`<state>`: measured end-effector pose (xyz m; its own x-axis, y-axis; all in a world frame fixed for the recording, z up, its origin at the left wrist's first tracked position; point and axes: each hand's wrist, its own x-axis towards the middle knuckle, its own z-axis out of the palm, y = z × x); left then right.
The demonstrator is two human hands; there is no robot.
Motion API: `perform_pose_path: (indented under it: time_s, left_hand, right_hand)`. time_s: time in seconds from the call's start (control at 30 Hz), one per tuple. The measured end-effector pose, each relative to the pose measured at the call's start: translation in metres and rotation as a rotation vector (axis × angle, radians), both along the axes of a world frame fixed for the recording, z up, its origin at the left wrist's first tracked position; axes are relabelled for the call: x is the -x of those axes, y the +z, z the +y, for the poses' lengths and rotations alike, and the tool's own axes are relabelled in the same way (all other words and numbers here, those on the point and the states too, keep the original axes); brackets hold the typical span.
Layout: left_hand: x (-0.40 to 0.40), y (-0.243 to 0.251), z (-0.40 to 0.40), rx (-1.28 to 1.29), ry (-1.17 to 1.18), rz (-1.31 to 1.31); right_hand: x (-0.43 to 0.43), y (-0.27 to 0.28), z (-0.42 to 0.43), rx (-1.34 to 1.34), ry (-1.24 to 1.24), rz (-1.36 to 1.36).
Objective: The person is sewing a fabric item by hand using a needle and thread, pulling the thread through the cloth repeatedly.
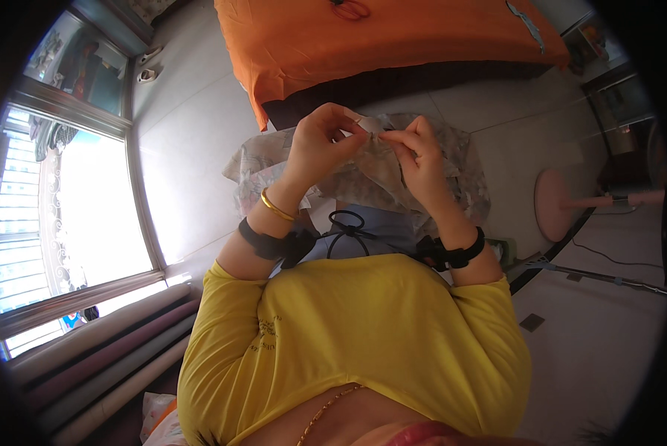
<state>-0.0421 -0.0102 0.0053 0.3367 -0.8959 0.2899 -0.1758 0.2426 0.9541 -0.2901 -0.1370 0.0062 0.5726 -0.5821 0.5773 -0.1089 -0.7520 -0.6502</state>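
Observation:
A thin floral cloth (367, 173) in beige and grey lies spread over my lap, its middle lifted up between my hands. My left hand (326, 136) pinches a gathered edge of it between thumb and fingertips. Close by on the right, my right hand (419, 153) pinches the same gathered edge, the fingertips nearly touching those of the left. Whether a small item such as a needle sits between the fingertips is too small to tell. Under the cloth, a black drawstring bow (346, 226) shows at my waist.
Beyond my lap stands a low table or bed under an orange cloth (378, 44), with a coiled red cord (351, 9) on it. A pink round stand base (553, 205) is at the right. Fabric rolls (116, 329) lie at the lower left, below a window. Slippers (147, 76) rest on the floor.

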Motion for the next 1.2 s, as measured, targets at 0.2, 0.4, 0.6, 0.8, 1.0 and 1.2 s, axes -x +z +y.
perform_pose_path:
  time_s: [0.2,0.4,0.6,0.8,1.0,1.2]
  left_hand:
    - [-0.01,-0.008,-0.003,-0.068,-0.131,0.18]
    - [-0.014,-0.014,-0.006,-0.131,-0.196,0.28]
    - [-0.011,-0.022,-0.012,-0.139,-0.221,0.295]
    - [-0.013,-0.012,-0.006,-0.069,-0.141,0.164]
    - [-0.011,-0.008,-0.005,-0.003,-0.112,0.119]
    - [0.004,0.002,0.003,-0.024,-0.023,0.015]
  right_hand:
    - [0.008,0.003,-0.01,-0.179,0.133,-0.013]
    - [0.008,0.003,-0.012,-0.289,0.205,-0.016]
    - [0.007,-0.002,-0.018,-0.373,0.238,-0.008]
    - [0.011,-0.001,-0.023,-0.278,0.156,-0.023]
    - [0.009,0.011,-0.013,-0.051,0.07,0.02]
    - [0.005,0.011,-0.01,0.1,0.016,0.008]
